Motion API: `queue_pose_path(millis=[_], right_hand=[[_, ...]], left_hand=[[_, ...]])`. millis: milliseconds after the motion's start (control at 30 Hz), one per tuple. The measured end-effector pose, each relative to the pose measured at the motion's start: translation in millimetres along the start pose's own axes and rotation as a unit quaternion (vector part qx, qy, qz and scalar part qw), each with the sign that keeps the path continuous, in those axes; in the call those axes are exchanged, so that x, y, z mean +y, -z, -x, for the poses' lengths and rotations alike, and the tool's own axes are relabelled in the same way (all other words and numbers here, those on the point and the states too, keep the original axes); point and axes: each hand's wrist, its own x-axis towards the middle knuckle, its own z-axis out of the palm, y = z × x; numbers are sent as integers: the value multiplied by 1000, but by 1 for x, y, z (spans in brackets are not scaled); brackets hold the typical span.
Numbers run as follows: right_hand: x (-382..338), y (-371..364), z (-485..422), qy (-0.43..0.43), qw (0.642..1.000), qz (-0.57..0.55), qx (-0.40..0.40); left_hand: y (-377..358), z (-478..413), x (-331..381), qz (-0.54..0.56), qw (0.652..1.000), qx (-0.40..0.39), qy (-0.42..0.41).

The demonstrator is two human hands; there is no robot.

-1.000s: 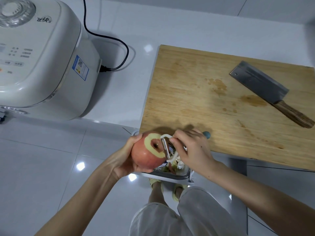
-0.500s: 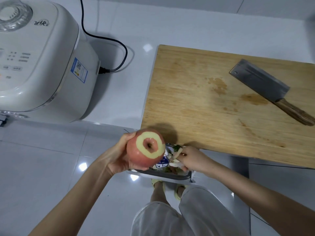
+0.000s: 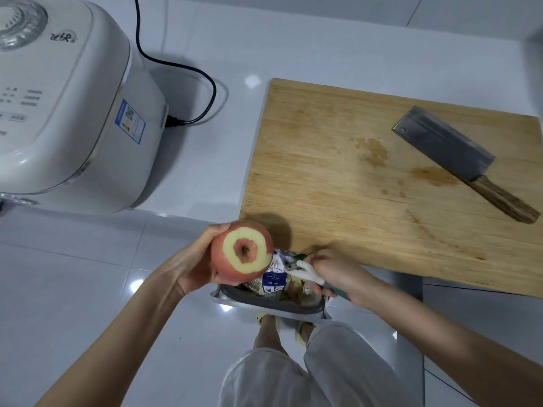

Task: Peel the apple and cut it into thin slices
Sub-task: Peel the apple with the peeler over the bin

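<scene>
Peeling just begun: the left hand (image 3: 194, 265) curls its fingers round the apple (image 3: 241, 254), with one ring about its stem end bared. Just beside them, the right hand (image 3: 332, 274) grips the peeler (image 3: 308, 273) over a bin (image 3: 264, 302). Slicing remains; the cleaver (image 3: 446, 148) lies well apart.

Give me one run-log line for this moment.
step: peeling | left hand: holds apple, ring peeled round stem | right hand: holds peeler over bin | cleaver: untouched on board
</scene>
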Motion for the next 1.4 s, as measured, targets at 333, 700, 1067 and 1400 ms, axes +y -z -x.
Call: queue_pose_path(millis=[333, 700, 1067, 1400], right_hand=[[11, -8, -15, -9, 878, -478, -23], [-21, 4, -22, -24, 915, -396, -77], [-42, -23, 18, 129, 966, -221, 36], [-23, -47, 25, 227, 950, -168, 132]], left_hand=[[7, -4, 9, 47, 999, 13, -3], [3, -4, 22, 38, 999, 20, -11], [-27, 7, 15, 13, 1000, -20, 3], [-38, 17, -5, 88, 996, 27, -20]])
